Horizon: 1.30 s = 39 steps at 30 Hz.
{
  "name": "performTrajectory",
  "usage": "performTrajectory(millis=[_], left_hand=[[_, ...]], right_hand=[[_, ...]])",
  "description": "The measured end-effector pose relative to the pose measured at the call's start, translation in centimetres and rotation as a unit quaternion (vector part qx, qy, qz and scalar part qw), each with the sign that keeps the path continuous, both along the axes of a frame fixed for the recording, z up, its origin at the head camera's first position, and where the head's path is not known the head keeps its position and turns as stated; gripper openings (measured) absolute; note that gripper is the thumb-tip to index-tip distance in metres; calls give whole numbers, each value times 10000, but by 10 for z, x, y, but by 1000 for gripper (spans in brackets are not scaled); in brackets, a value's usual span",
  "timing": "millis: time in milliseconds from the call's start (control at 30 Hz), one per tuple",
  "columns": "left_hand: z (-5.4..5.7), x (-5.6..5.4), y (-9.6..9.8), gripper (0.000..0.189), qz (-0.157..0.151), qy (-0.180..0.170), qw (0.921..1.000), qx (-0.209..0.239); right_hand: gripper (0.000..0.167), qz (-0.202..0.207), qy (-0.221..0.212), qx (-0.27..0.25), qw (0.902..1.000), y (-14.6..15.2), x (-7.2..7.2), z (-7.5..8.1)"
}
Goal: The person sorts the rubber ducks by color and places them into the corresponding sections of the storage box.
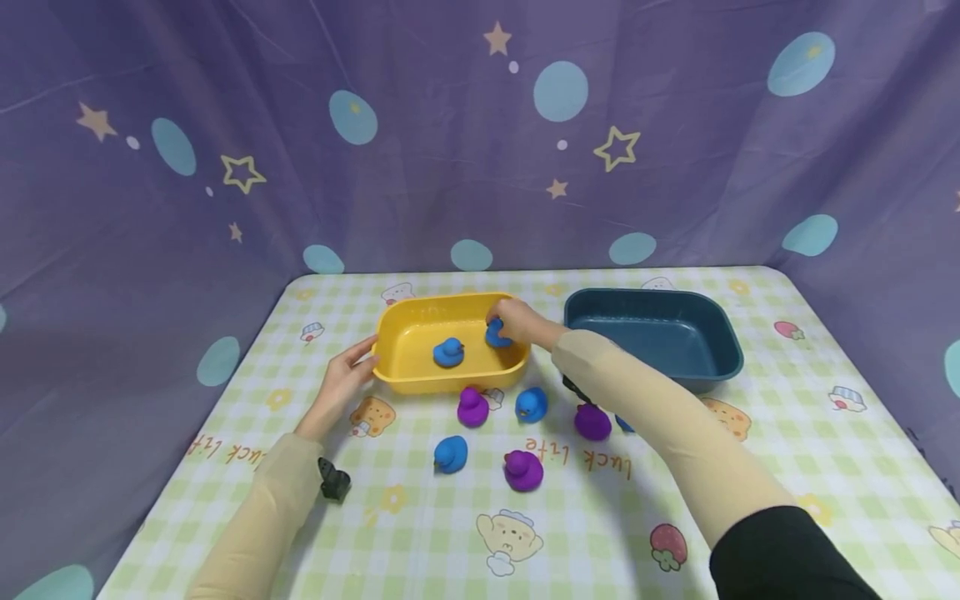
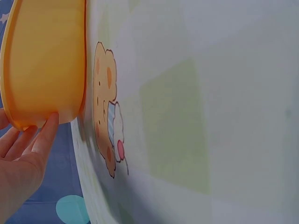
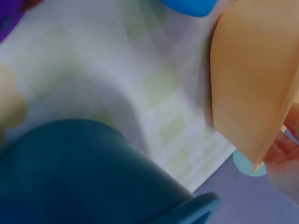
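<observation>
In the head view, a yellow basin [image 1: 405, 385] stands left of centre on the table. My left hand [image 1: 345, 379] rests against its left end. The left wrist view shows that hand's extended fingers [image 2: 46, 133] touching the basin's outer wall just under the rim. Inside the basin at the right end, my right hand [image 1: 521, 321] holds a blue rubber duck [image 1: 497, 335] between fingers and thumb. Another blue duck [image 1: 448, 352] sits on the basin floor. The basin wall hides most of my right hand [image 3: 282, 161] and the held duck in the right wrist view.
A dark teal basin [image 1: 652, 325] stands to the right, partly behind my right forearm. In front of the basins lie purple ducks [image 1: 472, 408], [image 1: 523, 471], [image 1: 592, 422] and blue ducks [image 1: 532, 405], [image 1: 451, 455]. Another blue duck [image 1: 624, 424] is mostly hidden by the right sleeve.
</observation>
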<state>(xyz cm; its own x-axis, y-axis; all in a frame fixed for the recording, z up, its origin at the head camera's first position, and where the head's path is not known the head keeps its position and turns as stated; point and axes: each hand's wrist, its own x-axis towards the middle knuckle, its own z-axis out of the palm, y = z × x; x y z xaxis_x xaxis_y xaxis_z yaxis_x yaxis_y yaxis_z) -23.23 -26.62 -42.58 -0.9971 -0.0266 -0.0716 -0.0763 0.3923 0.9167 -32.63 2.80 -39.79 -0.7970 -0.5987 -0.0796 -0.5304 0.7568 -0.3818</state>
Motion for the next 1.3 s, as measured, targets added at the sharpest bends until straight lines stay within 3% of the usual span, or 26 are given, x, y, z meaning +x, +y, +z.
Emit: performTrajectory(millis=[233,367,400,533,600,633,767,800,1000,1300], left_hand=[[2,2,2,47,-6,48,10000,-4],[4,3,2,48,-94,67,9999,97],[4,3,2,48,-104,62,9999,71],[3,3,2,48,-96,50,9999,36],[3,2,2,47,-79,14,10000,-22],[2,2,2,47,-77,19,10000,-19],[2,2,2,48,-51,4,10000,-78],[1,2,2,48,-33,8,10000,-92],[1,1,2,47,22,-19,9999,-132],[2,2,2,48,-109,67,9999,-103]], right_hand=[[29,40,281,90,9996,1,-7,-1],[30,2,191,133,9997,-1,-12,-3],[29,99,302,-71,9995,1,-23,-17],[31,5,233,94,9997,-1,-31,-21],[30,135,448,-94,9989,0,-39,-30],[32,24,305,150,9994,-2,-29,-18],[32,178,483,-30,9987,1,-23,-13],[32,103,344,131,9993,0,-15,-3],[28,248,452,17,9987,6,-4,13],[27,421,91,-819,9957,18,15,28]])
